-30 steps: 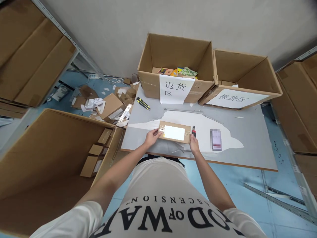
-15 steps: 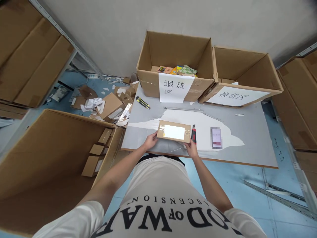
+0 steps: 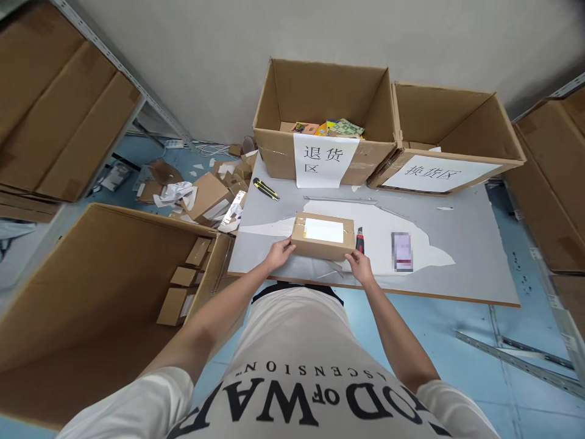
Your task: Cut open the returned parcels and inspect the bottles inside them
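A small taped cardboard box [image 3: 315, 249] with a white label on top is between my two hands at the near side of the table. The fingers of my left hand [image 3: 279, 255] grip its left front corner. At the opposite corner, my right hand [image 3: 360, 267] pinches the lower right edge. Whether the box rests on the table or is slightly raised, I cannot tell. Just right of the box lies a red and black utility knife [image 3: 360, 241], partly covered by it. A yellow and black utility knife [image 3: 265, 189] lies farther back on the left.
Two large open cartons [image 3: 274, 157] [image 3: 510, 160] with paper signs stand along the table's back. A blurred rectangular item [image 3: 402, 251] lies on torn white paper [image 3: 429, 251]. At left, a big carton [image 3: 91, 268] holds several small boxes. Scrap cardboard [image 3: 209, 196] litters the floor.
The box has tipped so that more of its front face shows. My right hand's fingers have shifted slightly at the corner, and the view has moved a little.
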Demonstrator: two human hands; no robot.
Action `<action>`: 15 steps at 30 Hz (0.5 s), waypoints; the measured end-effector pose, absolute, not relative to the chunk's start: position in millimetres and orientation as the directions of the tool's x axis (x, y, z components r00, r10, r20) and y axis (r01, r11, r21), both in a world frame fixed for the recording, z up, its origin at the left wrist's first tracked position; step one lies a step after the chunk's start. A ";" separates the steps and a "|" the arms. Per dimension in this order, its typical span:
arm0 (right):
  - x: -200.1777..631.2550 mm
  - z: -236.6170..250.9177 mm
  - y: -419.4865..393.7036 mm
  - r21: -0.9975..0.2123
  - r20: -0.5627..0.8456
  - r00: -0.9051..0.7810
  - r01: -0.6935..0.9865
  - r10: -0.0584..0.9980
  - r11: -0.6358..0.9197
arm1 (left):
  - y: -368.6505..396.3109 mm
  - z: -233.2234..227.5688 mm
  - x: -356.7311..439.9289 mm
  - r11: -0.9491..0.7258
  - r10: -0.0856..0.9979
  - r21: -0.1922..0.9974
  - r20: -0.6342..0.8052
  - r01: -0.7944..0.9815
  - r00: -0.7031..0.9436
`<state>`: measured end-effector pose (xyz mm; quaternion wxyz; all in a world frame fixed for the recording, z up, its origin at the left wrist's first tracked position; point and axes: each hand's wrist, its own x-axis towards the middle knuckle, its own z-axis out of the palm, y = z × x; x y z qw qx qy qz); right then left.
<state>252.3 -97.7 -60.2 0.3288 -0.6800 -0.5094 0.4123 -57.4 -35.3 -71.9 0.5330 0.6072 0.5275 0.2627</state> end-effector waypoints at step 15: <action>258.5 -37.0 -62.7 -0.572 -0.229 0.209 0.761 0.951 -0.305 | -24.0 -67.0 -47.2 0.239 0.943 0.919 -0.297 0.315 0.152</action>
